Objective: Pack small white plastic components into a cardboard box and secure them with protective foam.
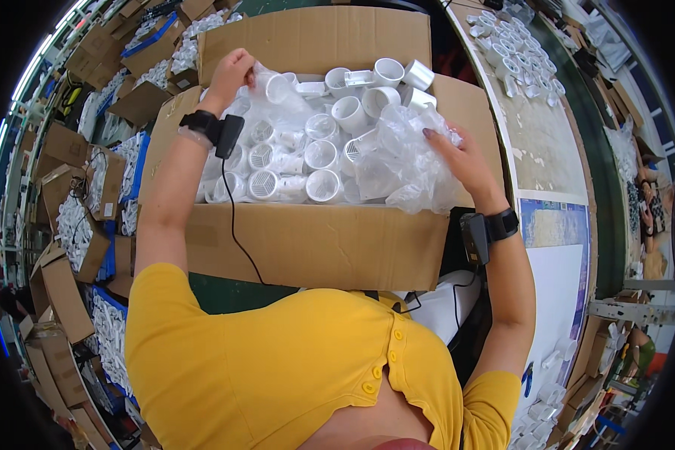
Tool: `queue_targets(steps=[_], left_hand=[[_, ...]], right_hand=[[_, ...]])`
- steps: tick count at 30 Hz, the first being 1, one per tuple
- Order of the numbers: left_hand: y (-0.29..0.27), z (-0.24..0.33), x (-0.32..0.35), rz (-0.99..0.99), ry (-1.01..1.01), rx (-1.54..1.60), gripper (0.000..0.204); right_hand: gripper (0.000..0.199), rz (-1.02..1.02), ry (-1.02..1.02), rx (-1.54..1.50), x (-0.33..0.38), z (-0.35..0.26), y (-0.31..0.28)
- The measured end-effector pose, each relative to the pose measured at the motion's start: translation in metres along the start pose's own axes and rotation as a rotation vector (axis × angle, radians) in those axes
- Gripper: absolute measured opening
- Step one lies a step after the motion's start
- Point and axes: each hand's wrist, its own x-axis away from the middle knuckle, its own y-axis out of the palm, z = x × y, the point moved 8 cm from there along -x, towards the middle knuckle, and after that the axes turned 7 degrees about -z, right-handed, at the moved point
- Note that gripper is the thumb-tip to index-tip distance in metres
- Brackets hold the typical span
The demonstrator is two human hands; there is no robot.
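Observation:
A large cardboard box (315, 238) stands open in front of me, filled with several white plastic cup-shaped parts (322, 154). Some are round with slotted ends, and some have a side bracket. A crumpled clear plastic bag (409, 157) covers part of them on the right, and its thin film also lies over those on the left. My left hand (232, 73) is closed on the bag's film at the box's far left corner. On the right side, my right hand (461, 157) grips the bunched bag, thumb on top and other fingers partly hidden.
To the right runs a long worktable (536, 150) with many white parts (514, 56) at its far end and more near its front. Blue-handled pliers (529, 379) lie there. Cardboard boxes (64, 289) and blue crates of white parts crowd the left. A person (652, 217) is at far right.

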Motion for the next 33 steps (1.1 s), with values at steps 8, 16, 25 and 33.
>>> queue_targets(steps=[8, 16, 25, 33], left_hand=[[0.005, 0.021, 0.004, 0.087, 0.072, 0.006, 0.021], [0.082, 0.103, 0.025, -0.207, 0.299, -0.106, 0.023], [0.099, 0.100, 0.019, -0.275, 0.235, -0.071, 0.025], [0.033, -0.018, 0.039, 0.044, -0.193, -1.221, 0.064]], right_hand=[[0.031, -0.031, 0.032, 0.030, -0.003, -0.005, 0.004], [0.032, -0.022, -0.256, 0.007, -0.029, -0.035, 0.016], [0.033, -0.106, -0.222, 0.103, -0.045, -0.060, 0.045], [0.030, 0.118, -0.090, -0.292, -0.009, -0.025, -0.032]])
